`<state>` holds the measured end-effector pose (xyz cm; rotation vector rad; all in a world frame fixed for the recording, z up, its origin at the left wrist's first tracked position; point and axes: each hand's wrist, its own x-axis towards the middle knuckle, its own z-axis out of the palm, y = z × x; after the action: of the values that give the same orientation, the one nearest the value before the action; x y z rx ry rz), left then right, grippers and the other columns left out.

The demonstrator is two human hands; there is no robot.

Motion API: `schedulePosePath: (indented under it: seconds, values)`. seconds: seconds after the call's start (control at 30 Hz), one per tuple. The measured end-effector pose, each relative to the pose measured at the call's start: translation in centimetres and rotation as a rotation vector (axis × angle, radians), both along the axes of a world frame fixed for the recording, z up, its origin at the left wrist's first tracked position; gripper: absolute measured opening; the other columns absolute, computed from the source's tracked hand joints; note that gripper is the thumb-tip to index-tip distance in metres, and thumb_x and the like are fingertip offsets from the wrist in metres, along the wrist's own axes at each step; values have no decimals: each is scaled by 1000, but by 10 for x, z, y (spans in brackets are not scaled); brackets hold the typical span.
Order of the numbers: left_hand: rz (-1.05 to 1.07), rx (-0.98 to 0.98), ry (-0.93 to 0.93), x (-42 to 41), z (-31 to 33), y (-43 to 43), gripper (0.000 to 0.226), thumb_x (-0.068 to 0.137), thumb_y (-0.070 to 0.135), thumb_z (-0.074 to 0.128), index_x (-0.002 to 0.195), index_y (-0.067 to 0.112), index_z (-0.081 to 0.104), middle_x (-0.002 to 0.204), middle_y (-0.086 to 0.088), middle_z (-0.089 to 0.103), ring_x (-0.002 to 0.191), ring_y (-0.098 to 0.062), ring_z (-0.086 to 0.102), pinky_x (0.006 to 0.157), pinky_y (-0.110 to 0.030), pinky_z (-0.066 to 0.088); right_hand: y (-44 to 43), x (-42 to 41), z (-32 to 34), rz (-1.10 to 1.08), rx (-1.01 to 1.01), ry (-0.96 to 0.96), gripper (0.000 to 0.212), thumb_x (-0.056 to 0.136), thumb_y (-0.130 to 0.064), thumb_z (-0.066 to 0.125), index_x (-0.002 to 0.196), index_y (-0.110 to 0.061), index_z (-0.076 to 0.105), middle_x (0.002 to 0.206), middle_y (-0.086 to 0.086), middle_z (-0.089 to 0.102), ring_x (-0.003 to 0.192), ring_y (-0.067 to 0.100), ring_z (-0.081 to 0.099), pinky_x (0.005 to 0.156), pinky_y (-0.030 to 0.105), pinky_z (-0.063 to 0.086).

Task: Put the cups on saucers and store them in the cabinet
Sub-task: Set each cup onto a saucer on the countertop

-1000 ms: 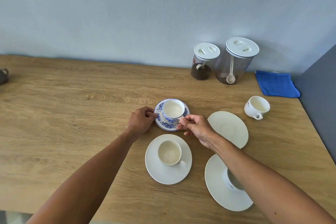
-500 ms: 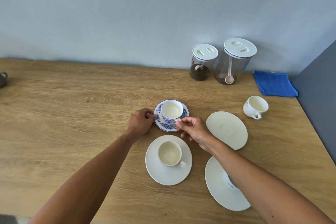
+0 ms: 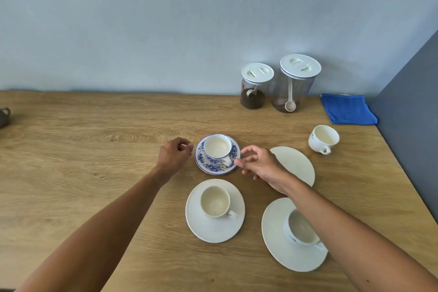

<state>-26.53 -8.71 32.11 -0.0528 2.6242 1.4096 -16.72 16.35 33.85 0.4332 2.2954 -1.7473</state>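
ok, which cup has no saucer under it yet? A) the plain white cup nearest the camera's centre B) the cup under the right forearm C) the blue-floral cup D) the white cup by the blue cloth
D: the white cup near the folded blue cloth stands directly on the wooden table, while the plain white empty saucer lies apart from it.
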Motion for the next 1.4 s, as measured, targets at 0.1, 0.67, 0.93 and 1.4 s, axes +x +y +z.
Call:
schedulePosePath:
  seconds: [0.1,0.67,0.93,1.4]
  values:
    - [-76,-21,83,-3,24,17,7,87,31,64,86,26,69,70,6,71,60,3,60,55,-12,40,37,8,17,-58,59,51,37,76,-43,82,104,-28,62,85,-1,75,68,8,71,48,24,47]
    - [-380,-214,-3,47,22,198,29,84,30,65,104,10,67,105,-10,69,101,-28,63,89,-35,51,183,70,17,-519,341,18,27,83,-42,76,99,-22,67,90,-4,69,63,11,66,46,22,46]
    - [-380,-315,-106,53,-2,201,26,85,32,62,101,11,63,104,-10,66,95,-27,62,81,-37,54,173,59,-7,-569,312,59,11,90,-36,69,92,-25,68,80,-4,72,53,5,63,42,15,42]
    - [-267,-230,-175,52,-14,203,8,81,22,65,80,19,57,96,-9,68,91,-28,67,81,-40,58,162,78,-5,-564,85,190,3,92,-19,68,89,-18,70,77,0,77,73,11,76,57,25,59]
